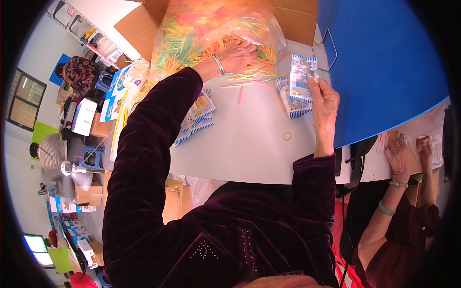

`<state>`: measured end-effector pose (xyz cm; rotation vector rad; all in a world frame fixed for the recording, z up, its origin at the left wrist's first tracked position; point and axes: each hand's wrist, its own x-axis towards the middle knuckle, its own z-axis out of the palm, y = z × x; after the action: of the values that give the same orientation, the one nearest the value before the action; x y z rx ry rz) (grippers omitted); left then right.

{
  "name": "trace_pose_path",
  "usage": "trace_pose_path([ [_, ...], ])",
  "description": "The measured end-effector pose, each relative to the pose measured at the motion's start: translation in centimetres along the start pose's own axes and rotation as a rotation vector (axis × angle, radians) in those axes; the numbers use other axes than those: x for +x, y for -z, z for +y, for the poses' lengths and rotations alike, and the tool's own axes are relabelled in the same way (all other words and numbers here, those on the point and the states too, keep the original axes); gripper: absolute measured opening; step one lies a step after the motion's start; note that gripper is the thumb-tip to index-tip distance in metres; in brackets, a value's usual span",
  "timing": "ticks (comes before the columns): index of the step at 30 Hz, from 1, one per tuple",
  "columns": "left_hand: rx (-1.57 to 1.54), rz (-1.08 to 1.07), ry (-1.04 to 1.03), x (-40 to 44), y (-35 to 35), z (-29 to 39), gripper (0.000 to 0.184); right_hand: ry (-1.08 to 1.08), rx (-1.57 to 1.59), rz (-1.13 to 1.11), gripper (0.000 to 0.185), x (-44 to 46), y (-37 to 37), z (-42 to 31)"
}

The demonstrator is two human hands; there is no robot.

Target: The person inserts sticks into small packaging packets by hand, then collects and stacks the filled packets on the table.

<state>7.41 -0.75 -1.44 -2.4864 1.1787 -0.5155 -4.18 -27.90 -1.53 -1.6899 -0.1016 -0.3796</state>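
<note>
R hand [325, 98] pinches 1 packet [300, 86] by its R edge, above min. 1 lower packet [297, 109] on counter [230, 153]; held packet's long axis approx. fore-aft, short end facing away. L hand [236, 58] among sticks [180, 45], various directions, at 1 clear bag [257, 29]; grip hidden, cannot tell. 1 rubber band [287, 136]; packet pile [201, 108] nr L forearm, qty unclear.

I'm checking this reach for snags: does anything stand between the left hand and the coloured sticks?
Nothing visible does: the left hand is on the coloured sticks. The clear plastic bag bulges just beyond the hand, not between.
</note>
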Motion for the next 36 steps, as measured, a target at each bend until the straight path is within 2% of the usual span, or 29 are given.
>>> trace_pose_path([
  [4, -0.009, 0.049, 0.001, 0.5, -0.1, 0.0, 0.032, 0.018, 0.011, -0.025, 0.022, -0.2, -0.2, -0.7],
  [6, 0.023, -0.052, -0.009, 0.6, -0.1, -0.1, 0.033, 0.012, 0.039, -0.036, 0.021, -0.2, -0.3, -0.3],
  [10, 0.029, -0.031, -0.017, 0.2, -0.8, -0.1, 0.031, 0.023, 0.027, -0.033, 0.021, 0.0, -0.3, 0.5],
  [12, -0.022, -0.073, 0.044, -0.2, -1.0, 0.2, 0.028, 0.000, -0.015, -0.031, 0.021, 0.2, -0.2, 0.9],
  [14, -0.114, -0.025, 0.074, -0.8, -0.5, 0.7, 0.027, 0.006, -0.028, -0.031, 0.021, 0.2, -0.1, 0.9],
  [17, -0.395, 0.153, 0.199, -1.8, 0.0, 1.1, 0.036, -0.002, -0.034, -0.044, 0.021, 0.1, -0.3, 0.9],
  [18, -0.390, 0.156, 0.199, -1.8, 0.5, 1.3, 0.036, -0.009, -0.027, -0.056, 0.021, 0.0, -0.4, 0.9],
  [20, -0.805, 0.110, 0.585, -1.9, 1.4, 1.5, 0.038, -0.038, 0.042, -0.076, 0.021, 0.0, -0.6, 1.1],
  [21, -0.971, 0.167, 0.694, -1.8, 1.7, 1.5, 0.037, -0.072, 0.111, -0.094, 0.021, 0.1, -0.8, 1.3],
  [22, -0.967, 0.170, 0.697, -1.7, 2.1, 1.3, 0.037, -0.069, 0.113, -0.098, 0.021, 0.1, -0.9, 1.6],
  [24, -1.477, 0.265, 0.770, -1.4, 3.1, 0.8, 0.034, -0.145, 0.260, -0.151, 0.018, 0.2, -1.2, 1.8],
  [25, -1.623, 0.343, 0.798, -1.5, 3.6, 1.0, 0.029, -0.141, 0.260, -0.153, 0.018, 0.0, -1.6, 1.7],
  [26, -1.622, 0.348, 0.799, -1.5, 3.9, 1.1, 0.029, -0.201, 0.424, -0.145, 0.017, -0.3, -2.2, 1.5],
  [27, -1.865, 0.368, 0.877, -1.4, 4.3, 1.2, 0.026, -0.261, 0.588, -0.136, 0.016, -0.6, -3.0, 1.1],
  [28, -2.109, 0.386, 0.949, -1.2, 4.6, 1.3, 0.023, -0.257, 0.586, -0.138, 0.016, -0.9, -3.9, 0.6],
  [29, -2.109, 0.392, 0.945, -1.0, 4.9, 1.5, 0.023, -0.319, 0.693, -0.111, 0.017, -1.2, -5.0, 0.0],
  [31, -2.393, 0.491, 0.928, -0.8, 5.5, 2.5, 0.018, -0.380, 0.798, -0.088, 0.020, -1.1, -7.2, -0.7],
  [33, -2.453, 0.523, 0.862, -0.5, 6.0, 3.9, 0.017, -0.679, 1.022, 0.050, 0.014, 0.1, -9.8, -0.5],
  [34, -2.511, 0.550, 0.797, -0.4, 6.1, 4.6, 0.017, -0.678, 1.022, 0.043, 0.014, 0.3, -10.8, 0.0],
  [35, -2.555, 0.513, 0.699, -0.5, 5.5, 5.0, 0.018, -0.680, 1.203, 0.006, 0.016, 0.3, -11.8, 0.6],
  [36, -2.550, 0.520, 0.700, -0.4, 5.6, 5.8, 0.018, -0.681, 1.382, -0.032, 0.019, 0.5, -12.5, 0.8],
])
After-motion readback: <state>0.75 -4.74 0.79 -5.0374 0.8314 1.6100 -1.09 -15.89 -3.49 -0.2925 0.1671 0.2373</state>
